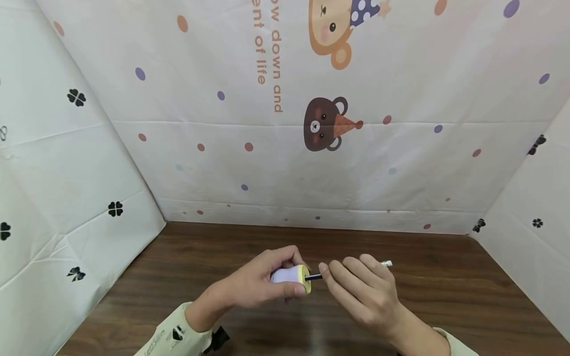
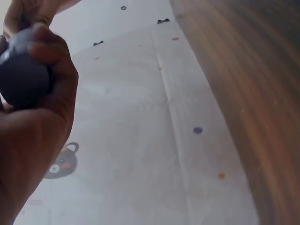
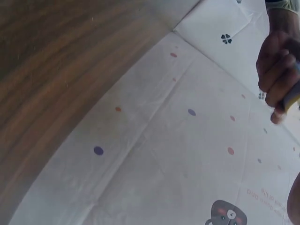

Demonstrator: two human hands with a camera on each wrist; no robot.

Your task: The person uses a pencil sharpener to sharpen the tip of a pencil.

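My left hand (image 1: 249, 284) grips a lavender pencil sharpener (image 1: 285, 275) with a yellow end, thumb along the near side and fingers round the back. A dark pencil (image 1: 315, 277) enters the yellow end. My right hand (image 1: 367, 294) holds that pencil, its fingers folded over most of the shaft, and the pale far end sticks out past the knuckles. In the left wrist view the rounded end of the sharpener (image 2: 26, 77) looks dark inside the left hand's grip. The right wrist view catches the left hand (image 3: 276, 70) and the sharpener's yellow edge (image 3: 291, 99).
Both hands are above a dark brown wooden table (image 1: 200, 257). A white printed cloth (image 1: 213, 163) with dots and bear heads rises behind it. White cloth walls with clover and bow prints flank the left (image 1: 89, 163) and right (image 1: 534, 198).
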